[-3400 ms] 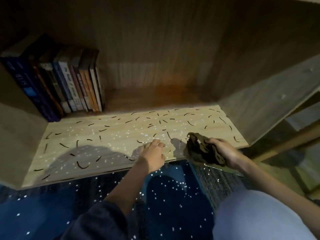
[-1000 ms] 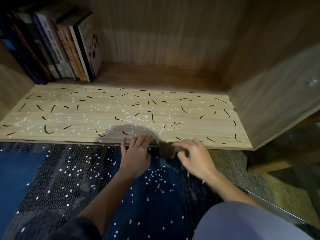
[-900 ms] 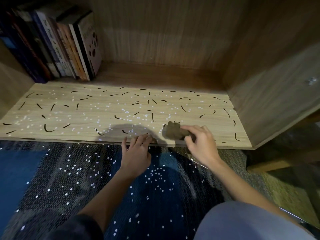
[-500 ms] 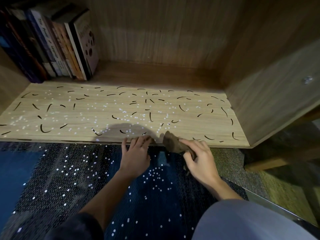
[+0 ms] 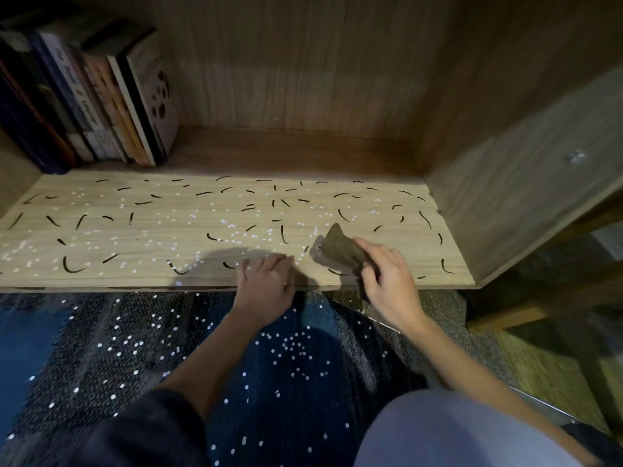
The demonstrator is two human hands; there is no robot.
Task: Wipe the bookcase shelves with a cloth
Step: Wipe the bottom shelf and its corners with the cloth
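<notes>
The bottom shelf [image 5: 141, 230] of a light wood bookcase lies before me, strewn with small white specks and short dark curved strands. My right hand [image 5: 387, 281] grips a crumpled dark brown cloth [image 5: 338, 249] and holds it down on the shelf near the front edge, right of centre. My left hand [image 5: 266, 281] rests flat on the front edge just left of the cloth, fingers straight.
A row of upright books [image 5: 101, 99] stands at the shelf's back left. The bookcase side panel [image 5: 526, 183] walls in the right end. A dark blue carpet [image 5: 101, 348] with white specks lies below the shelf edge. My knee in grey cloth [image 5: 455, 433] sits at the lower right.
My right hand has pushed the cloth from the front edge back onto the shelf, away from me. The left hand has stayed on the edge.
</notes>
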